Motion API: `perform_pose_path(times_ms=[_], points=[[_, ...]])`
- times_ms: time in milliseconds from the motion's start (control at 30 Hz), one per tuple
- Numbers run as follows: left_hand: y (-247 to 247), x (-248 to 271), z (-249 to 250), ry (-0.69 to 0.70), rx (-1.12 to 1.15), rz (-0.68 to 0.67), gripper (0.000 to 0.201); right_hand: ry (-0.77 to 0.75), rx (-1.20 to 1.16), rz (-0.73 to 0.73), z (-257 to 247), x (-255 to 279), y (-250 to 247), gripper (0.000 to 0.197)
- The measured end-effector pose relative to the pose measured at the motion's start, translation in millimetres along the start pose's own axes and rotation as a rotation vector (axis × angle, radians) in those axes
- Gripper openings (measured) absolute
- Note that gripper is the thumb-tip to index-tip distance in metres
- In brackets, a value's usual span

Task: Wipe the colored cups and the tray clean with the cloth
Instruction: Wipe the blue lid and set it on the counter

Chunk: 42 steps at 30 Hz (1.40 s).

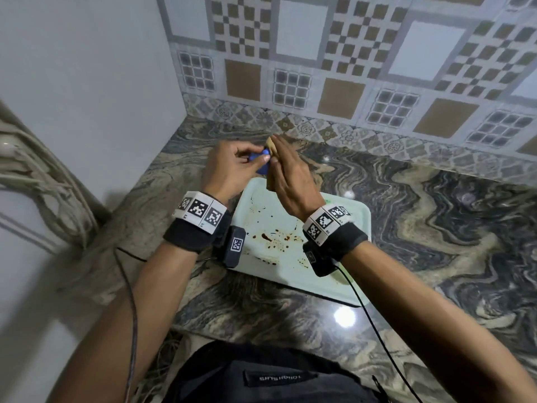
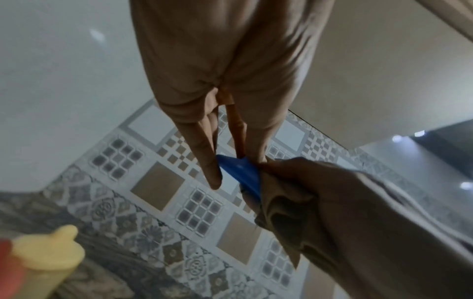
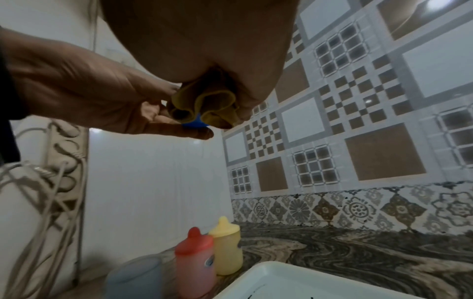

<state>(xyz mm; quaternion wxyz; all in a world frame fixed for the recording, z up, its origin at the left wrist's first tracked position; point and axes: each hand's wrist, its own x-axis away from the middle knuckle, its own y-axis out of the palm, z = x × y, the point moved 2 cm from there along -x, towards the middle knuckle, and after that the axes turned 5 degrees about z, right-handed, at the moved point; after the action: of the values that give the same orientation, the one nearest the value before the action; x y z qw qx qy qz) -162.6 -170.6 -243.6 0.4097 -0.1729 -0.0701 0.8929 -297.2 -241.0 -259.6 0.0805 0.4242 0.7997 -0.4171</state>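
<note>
Left hand (image 1: 232, 167) grip pinched blue lid (image 2: 239, 174); right hand (image 1: 290, 181) grip pressed bunched cloth (image 3: 204, 105) against it. Stained tray (image 1: 343, 257) on counter (image 1: 436, 257) below; red cup (image 3: 195, 263), yellow cup (image 3: 227, 246) beyond.

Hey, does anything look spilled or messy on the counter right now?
Yes. The pale tray has dark brown splatters across its middle and near edge, not yet wiped. Nothing else looks spilled or tipped; the red cup and yellow cup stand upright.
</note>
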Motion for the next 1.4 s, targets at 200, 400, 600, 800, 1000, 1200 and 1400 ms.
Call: perform_pose_path(times_ms=[200, 400, 600, 800, 1000, 1200, 1400], points=[[-1.6, 22.2, -7.9, 0.001, -0.141, 0.115, 0.012, -0.105, 0.017, -0.114, 4.3, 13.1, 3.1, 0.051], [-32.0, 37.5, -55.8, -0.127, -0.364, 0.487, 0.021, -0.144, 0.098, -0.195, 21.0, 25.0, 8.4, 0.049], [-42.7, 59.2, -103.4, -0.294, -0.385, 0.654, 0.029, -0.163, 0.099, -0.266, 26.7, 33.2, 0.4, 0.049], [-38.4, 54.5, -123.4, -0.393, -0.46, 0.645, 0.024, -0.137, 0.077, -0.329, 38.2, 40.4, 0.7, 0.051], [-32.9, 59.9, -134.8, -0.41, -0.527, 0.616, 0.021, -0.121, 0.076, -0.347, 46.3, 41.0, -0.5, 0.05], [-37.4, 50.5, -129.6, -0.435, -0.603, 0.549, 0.023, -0.103, 0.059, -0.364, 43.3, 43.1, 3.4, 0.05], [-31.4, 42.5, -126.2, -0.43, -0.624, 0.502, 0.025, -0.1, 0.066, -0.367, 43.0, 42.9, 4.8, 0.05]])
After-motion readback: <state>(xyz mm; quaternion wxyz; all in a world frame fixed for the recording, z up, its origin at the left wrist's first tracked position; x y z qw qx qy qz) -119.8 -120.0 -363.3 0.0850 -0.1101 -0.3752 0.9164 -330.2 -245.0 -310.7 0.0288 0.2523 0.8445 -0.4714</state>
